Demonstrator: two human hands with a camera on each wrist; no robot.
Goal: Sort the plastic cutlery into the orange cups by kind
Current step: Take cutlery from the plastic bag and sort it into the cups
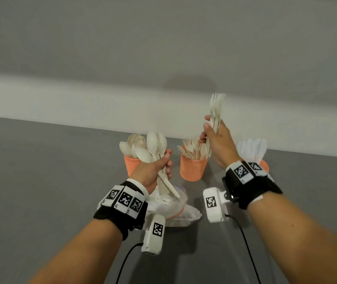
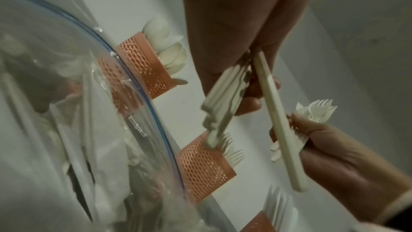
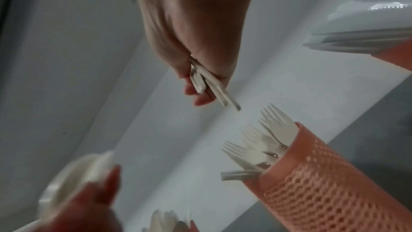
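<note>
The right hand [image 1: 218, 140] grips a bundle of forks [image 1: 216, 111], fingers curled round the handles, tines up, long axis near vertical. The fork cup [image 1: 192, 168], an orange mesh cup already part-filled with forks, stands directly below and slightly left of this grip, near the far edge of the counter [image 1: 40, 181]. The handle ends point down toward its mouth, so the next move is probably a straight lowering. The left hand [image 1: 155, 171] grips a bundle of spoons [image 1: 153, 148], bowls up, in front of the spoon cup [image 1: 130, 163]. A 3rd cup [image 1: 264, 165] holds knives. A clear bag [image 1: 175, 210] lies nearer the person. All cutlery is off-white plastic.
</note>
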